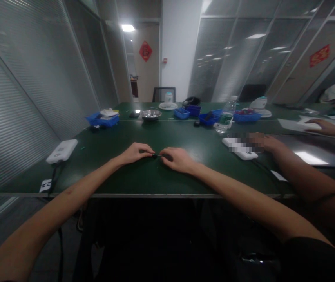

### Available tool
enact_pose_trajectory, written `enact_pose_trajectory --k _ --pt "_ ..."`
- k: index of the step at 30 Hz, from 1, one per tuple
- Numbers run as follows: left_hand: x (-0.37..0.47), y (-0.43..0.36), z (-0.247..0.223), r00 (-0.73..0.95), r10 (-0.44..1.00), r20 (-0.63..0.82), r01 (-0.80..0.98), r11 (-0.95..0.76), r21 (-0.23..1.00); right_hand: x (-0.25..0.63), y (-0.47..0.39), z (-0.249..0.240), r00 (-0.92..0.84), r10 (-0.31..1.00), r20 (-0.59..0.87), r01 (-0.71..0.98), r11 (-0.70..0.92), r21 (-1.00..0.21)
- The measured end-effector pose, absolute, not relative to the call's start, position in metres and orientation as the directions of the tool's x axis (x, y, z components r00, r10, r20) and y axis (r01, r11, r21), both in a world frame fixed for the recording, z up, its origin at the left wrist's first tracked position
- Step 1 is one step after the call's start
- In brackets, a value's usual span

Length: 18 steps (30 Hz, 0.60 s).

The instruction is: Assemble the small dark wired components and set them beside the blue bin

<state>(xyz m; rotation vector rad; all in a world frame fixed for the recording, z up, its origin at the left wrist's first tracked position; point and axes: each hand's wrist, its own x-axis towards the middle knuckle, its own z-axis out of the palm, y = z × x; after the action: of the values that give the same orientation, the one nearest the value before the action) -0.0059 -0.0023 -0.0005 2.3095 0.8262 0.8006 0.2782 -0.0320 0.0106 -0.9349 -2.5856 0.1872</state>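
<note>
My left hand (138,152) rests low over the green table, thumb and fingertips pinched on a small dark piece (154,154). Facing it, my right hand (179,159) is closed around a thin metal rod (159,156), whose tip points left to the dark piece. A dark patch shows inside the right hand's grip; whether it is a handle or shadow I cannot tell. The rod's tip and the dark piece seem to meet between the hands, but they are too small to make out clearly.
White power boxes with cables lie left (63,150) and right (242,149). A metal bowl (151,114), blue trays (103,118) and a water bottle (226,115) stand farther back. At the right, another person's arm (285,156) reaches in, and another hand (321,127) touches white sheets.
</note>
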Motion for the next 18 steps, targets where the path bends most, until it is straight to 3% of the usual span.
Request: enact_pose_trajectory --k 13,18 --pt "-0.003 -0.001 -0.004 0.663 0.654 0.365 0.350 -0.702 0.620 0.276 -0.022 -0.003 -0.735 0.573 0.363 0.526 0.819 -0.228" --pt "-0.006 0.002 -0.006 0.636 0.688 0.349 0.343 -0.658 0.671 0.272 -0.022 -0.002 -0.741 0.570 0.354 0.532 0.821 -0.207"
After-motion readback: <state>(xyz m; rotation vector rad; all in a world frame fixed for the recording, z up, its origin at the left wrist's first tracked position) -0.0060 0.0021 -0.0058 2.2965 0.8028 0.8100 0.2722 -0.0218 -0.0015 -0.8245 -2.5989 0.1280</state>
